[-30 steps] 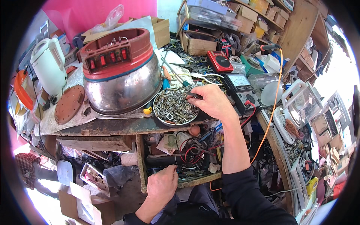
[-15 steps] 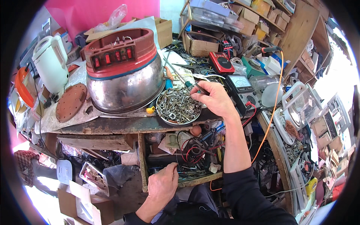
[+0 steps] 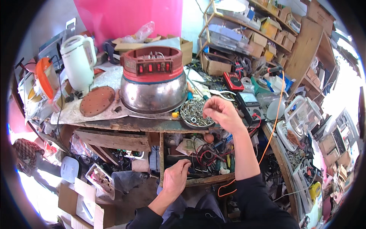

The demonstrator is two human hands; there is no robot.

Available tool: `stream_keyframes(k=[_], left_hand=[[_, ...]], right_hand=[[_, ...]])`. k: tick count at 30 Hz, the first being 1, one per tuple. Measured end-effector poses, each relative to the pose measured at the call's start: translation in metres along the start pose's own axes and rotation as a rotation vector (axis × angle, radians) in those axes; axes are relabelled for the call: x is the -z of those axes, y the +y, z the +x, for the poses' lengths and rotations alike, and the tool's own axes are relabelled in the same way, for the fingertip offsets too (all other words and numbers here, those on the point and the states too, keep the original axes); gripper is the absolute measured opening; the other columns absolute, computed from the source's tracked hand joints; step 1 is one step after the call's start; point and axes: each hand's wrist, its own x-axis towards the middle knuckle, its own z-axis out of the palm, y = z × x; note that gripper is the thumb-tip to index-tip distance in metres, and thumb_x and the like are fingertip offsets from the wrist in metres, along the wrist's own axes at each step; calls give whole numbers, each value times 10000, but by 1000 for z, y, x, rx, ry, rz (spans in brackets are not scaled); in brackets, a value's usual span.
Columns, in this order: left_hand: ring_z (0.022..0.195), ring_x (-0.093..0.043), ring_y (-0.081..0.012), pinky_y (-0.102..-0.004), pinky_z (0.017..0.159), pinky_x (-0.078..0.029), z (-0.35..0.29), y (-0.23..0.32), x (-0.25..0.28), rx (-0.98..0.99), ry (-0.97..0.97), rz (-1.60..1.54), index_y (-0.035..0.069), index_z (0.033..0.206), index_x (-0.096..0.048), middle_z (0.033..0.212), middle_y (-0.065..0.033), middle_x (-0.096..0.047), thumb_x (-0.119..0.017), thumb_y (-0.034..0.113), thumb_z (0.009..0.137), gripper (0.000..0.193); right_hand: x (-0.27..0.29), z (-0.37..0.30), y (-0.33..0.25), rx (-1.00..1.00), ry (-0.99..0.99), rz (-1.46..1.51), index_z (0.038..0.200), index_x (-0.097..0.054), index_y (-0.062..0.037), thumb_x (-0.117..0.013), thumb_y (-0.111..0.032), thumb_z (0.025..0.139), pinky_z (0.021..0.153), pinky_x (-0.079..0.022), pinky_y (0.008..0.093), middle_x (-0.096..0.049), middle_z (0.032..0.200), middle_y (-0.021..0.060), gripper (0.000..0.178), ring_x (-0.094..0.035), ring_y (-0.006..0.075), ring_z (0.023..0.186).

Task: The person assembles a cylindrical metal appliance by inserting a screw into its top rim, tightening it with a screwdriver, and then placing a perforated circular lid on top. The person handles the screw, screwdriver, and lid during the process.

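My right hand (image 3: 225, 115) is raised over the right edge of a round metal dish (image 3: 197, 113) heaped with screws, nuts and other small fasteners. Its fingers curl in toward the thumb, and whatever they hold, if anything, is hidden. Lower down, my left hand (image 3: 176, 178) is closed with thumb and forefinger pressed together, in front of the open drawer (image 3: 213, 178). Anything in that pinch is too small to make out. Inside the drawer lie red and black wires, pliers and other hand tools. Left of the dish stands a steel appliance body (image 3: 152, 93) with a red switch ring.
A brown perforated disc (image 3: 97, 101) and a white jug (image 3: 78, 63) occupy the bench's left. Right of the dish are an analog multimeter (image 3: 249, 105) and a red device (image 3: 233, 81). An orange cable (image 3: 275, 126) hangs past my right forearm. Cardboard boxes crowd the shelves.
The view has swung, so the bench appears farther right. My right hand's fingers have curled inward, and the dark object seen between them before no longer shows. My left hand stays closed by the drawer.
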Motion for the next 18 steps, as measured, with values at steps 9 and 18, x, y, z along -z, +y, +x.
stream_keyframes(k=[9,18], left_hand=[[690,-692,-101,-255,626,-561,4,-4,8,188,9,-350,-35,1037,-744,825,-75,-742,-688,62,959,137],[793,-723,-121,-245,724,-589,7,-17,10,200,-20,-608,-57,1058,-742,891,-81,-757,-711,39,954,145]], right_hand=[[-39,-58,-6,-66,-64,53,1031,-654,6,-644,-30,996,740,-477,226,-671,880,-10,51,-572,50,812],[-78,-112,17,-248,55,196,942,-706,-18,-771,-38,906,664,-478,220,-657,770,-44,77,-579,33,697]])
